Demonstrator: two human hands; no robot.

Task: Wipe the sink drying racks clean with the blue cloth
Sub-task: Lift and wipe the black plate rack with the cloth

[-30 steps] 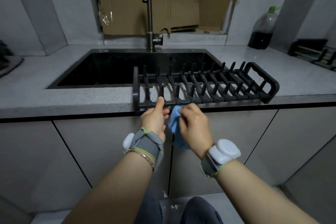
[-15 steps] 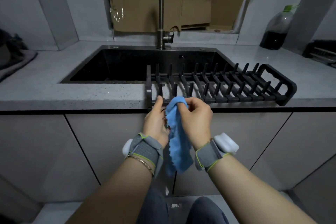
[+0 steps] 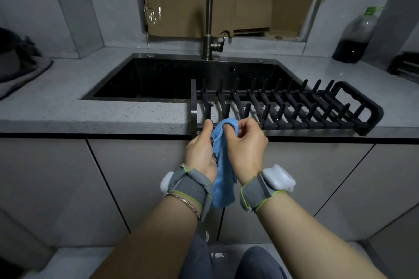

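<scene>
A black drying rack (image 3: 294,106) with upright prongs lies across the right half of the sink (image 3: 158,79) and onto the counter. The blue cloth (image 3: 223,165) hangs between my two hands at the rack's near left corner. My right hand (image 3: 246,142) pinches the cloth's top, bunched against the rack's front bar. My left hand (image 3: 201,147) has its thumb up on that front bar; whether its fingers hold the bar or the cloth is hidden behind the hand.
A tall tap (image 3: 209,18) stands behind the sink. A bottle of dark liquid (image 3: 356,36) stands at the back right, and a second dark rack (image 3: 405,65) lies at the far right. Grey cloth and a dark object (image 3: 18,65) sit on the left counter. Cabinet doors (image 3: 136,188) are below.
The cloth has been drawn up from a small bunch so it hangs long between my hands. My right hand rose to the front bar. The view shifted left.
</scene>
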